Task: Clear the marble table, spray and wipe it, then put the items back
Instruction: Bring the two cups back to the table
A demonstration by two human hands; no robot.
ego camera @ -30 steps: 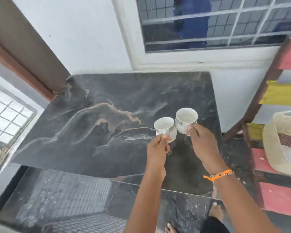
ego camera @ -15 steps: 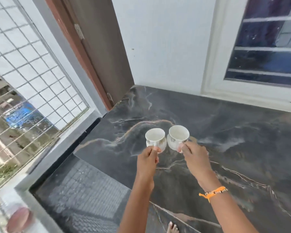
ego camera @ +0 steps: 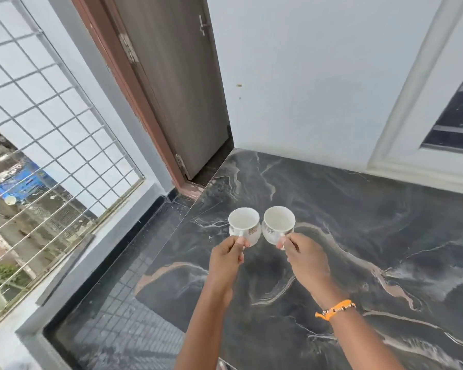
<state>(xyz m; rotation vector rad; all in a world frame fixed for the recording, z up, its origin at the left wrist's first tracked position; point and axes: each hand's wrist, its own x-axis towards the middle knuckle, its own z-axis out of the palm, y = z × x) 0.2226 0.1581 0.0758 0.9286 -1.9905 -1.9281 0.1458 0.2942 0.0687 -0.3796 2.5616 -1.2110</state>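
The dark marble table [ego camera: 358, 236] with pale veins fills the right half of the view, its top bare. My left hand [ego camera: 226, 259] grips the handle of a small white cup [ego camera: 243, 225] above the table's left edge. My right hand [ego camera: 305, 259], with an orange bracelet on the wrist, grips the handle of a second white cup [ego camera: 278, 227]. The two cups are side by side, nearly touching, both upright and with nothing inside them. I cannot tell whether they rest on the marble or hover just above it.
A brown door [ego camera: 171, 89] stands behind the table's far left corner. A window with a metal grille [ego camera: 51, 142] runs along the left wall above a grey ledge. Dark glossy floor [ego camera: 118, 303] lies left of the table. A white-framed window [ego camera: 425, 124] is on the right wall.
My view has swung left, from the table's right side with the coloured rack and basket to its left edge by the door. Both hands have carried the cups leftward along the table.
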